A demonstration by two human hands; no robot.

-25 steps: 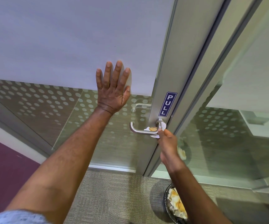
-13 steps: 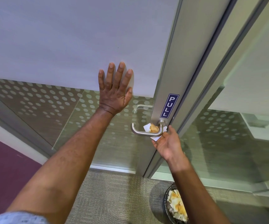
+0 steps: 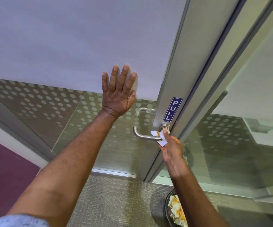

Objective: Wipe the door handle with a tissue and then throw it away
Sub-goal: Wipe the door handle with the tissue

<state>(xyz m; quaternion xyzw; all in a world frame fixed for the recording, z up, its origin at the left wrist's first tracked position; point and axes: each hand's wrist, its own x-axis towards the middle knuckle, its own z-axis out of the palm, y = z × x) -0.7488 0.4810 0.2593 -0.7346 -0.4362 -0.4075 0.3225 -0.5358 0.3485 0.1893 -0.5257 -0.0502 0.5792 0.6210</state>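
Note:
A brushed metal lever door handle [image 3: 140,135] juts from the grey door frame below a blue PULL sign [image 3: 172,109]. My right hand [image 3: 170,149] pinches a white tissue [image 3: 161,134] with orange-brown stains against the handle's right end, near its round base. The tissue wraps over the bar there. My left hand [image 3: 118,91] lies flat with fingers spread on the frosted glass door [image 3: 67,46], up and left of the handle.
A dark wire waste basket [image 3: 167,208] holding crumpled stained tissues stands on the carpet at the bottom right, below my right arm. A glass panel [image 3: 230,145] with dots is to the right of the door. A purple floor area lies at the far left.
My right hand has turned from palm-up under the handle to thumb on top, pressing the tissue at the handle's base. My left hand stays flat on the door.

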